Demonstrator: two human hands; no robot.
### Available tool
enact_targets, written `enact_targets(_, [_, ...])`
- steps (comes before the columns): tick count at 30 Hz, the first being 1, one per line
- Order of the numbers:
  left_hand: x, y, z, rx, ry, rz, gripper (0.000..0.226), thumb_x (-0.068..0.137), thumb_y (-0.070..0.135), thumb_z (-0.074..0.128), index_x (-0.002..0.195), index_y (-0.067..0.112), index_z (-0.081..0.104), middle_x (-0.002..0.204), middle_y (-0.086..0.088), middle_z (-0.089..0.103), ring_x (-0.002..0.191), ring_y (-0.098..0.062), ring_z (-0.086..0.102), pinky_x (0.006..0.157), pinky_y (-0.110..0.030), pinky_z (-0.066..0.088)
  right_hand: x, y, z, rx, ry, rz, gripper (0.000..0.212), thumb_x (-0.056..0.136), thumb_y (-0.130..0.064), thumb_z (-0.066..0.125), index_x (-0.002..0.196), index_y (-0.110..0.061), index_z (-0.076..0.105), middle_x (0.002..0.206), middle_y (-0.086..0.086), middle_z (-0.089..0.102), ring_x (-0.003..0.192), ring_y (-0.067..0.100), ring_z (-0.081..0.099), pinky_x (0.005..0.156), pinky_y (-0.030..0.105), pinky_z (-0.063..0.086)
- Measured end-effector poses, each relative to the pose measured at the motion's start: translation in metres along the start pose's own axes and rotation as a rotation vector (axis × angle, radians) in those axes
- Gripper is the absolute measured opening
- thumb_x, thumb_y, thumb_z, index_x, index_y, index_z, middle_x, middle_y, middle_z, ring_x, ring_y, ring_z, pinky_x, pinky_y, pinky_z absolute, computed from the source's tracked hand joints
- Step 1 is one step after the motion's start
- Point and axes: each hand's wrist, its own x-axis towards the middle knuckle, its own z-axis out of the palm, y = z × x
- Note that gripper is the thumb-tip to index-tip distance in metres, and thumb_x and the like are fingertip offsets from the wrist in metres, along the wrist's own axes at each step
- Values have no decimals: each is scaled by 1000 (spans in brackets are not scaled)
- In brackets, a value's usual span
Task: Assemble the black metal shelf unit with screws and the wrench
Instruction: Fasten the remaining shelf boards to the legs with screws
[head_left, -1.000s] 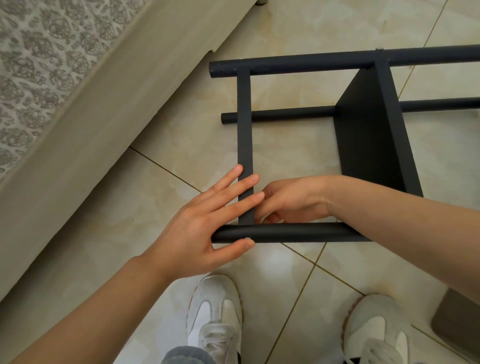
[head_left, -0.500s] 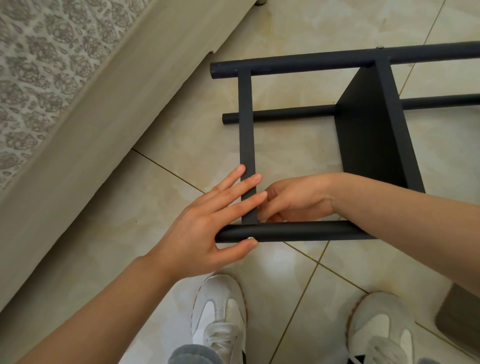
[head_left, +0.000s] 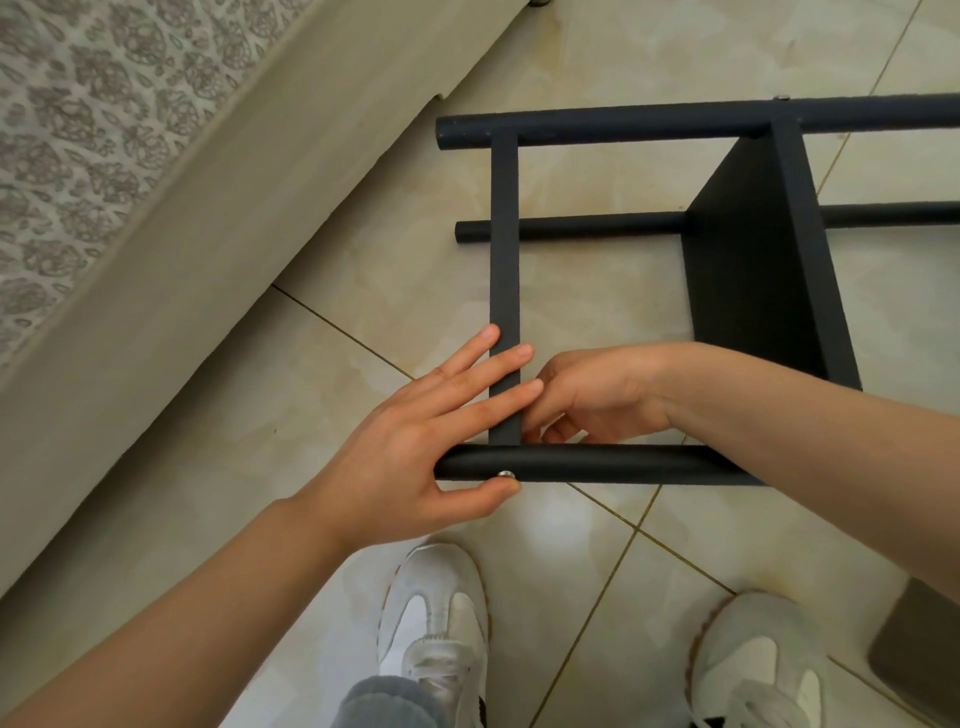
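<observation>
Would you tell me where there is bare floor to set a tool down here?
Bare tile: between the bed base and the crossbar, and between crossbar and shelf panel. Crowded: at the near tube, where left hand and right hand meet, and by the shoes.

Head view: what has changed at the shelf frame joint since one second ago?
Hardly anything. The thumb of the left hand sits slightly lower, so a silver screw head now shows on the near tube. Left hand and right hand stayed at the crossbar joint.
</observation>
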Motion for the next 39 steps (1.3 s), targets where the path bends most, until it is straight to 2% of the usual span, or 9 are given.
enact_targets(3, [-2,0,1,-4,5,-1,65,91,39,65,149,21,42,162,3,31,154,-19,14,121,-28,24,0,-1,3,33,61,43,15,88,-13,66,101,-6,69,91,10,63,79,19,57,77,32,51])
enact_targets(11, [-1,1,1,-21,14,-5,65,91,37,66,149,21,42,162,2,31,154,-20,15,121,-33,27,-1,-1,4,42,25,8,24,91,-15,66,114,-9,69,118,9,70,104,25,66,92,39,53])
enact_targets(15, [-1,1,1,-20,30,8,64,91,37,68,148,18,44,161,0,33,154,-22,16,121,-32,28,1,-3,7,19,93,67,25,87,-15,70,111,-6,71,101,11,70,90,22,61,92,40,53])
enact_targets(21, [-2,0,-2,-93,30,-33,64,90,39,70,146,19,48,161,2,33,154,-19,16,122,-30,25,-7,-4,12,-38,192,23,18,86,-16,69,102,-9,74,98,10,75,96,23,70,90,41,57])
enact_targets(26, [-6,10,-1,-286,49,-197,67,86,29,78,146,29,47,163,18,24,152,-7,20,120,-22,23,-42,-3,8,-169,158,-110,21,97,-27,59,104,-17,76,98,-3,76,99,14,70,95,34,52])
enact_targets(30, [-15,24,10,-443,157,-412,84,82,21,80,150,43,36,157,28,31,143,3,34,111,-20,39,-67,-1,8,-344,263,-174,19,94,-33,61,110,-32,71,98,-16,74,95,-1,67,88,21,52])
enact_targets(34, [-24,44,32,-804,345,-696,93,73,35,77,151,46,28,147,29,44,126,6,53,101,-15,47,-82,11,20,-450,402,-268,19,93,-29,64,110,-36,70,101,-18,71,92,-7,64,78,11,47])
enact_targets(37, [-26,59,46,-925,379,-781,78,75,47,67,146,37,39,144,27,47,129,7,49,101,-10,44,-87,26,35,-531,514,-333,23,93,-25,65,114,-32,69,107,-20,68,97,-6,62,76,5,46])
enact_targets(39, [-25,64,53,-1010,372,-799,70,78,57,65,142,44,40,145,25,48,133,5,47,110,-16,38,-91,35,43,-602,596,-352,26,93,-23,64,117,-33,67,110,-19,67,101,-3,61,82,7,46])
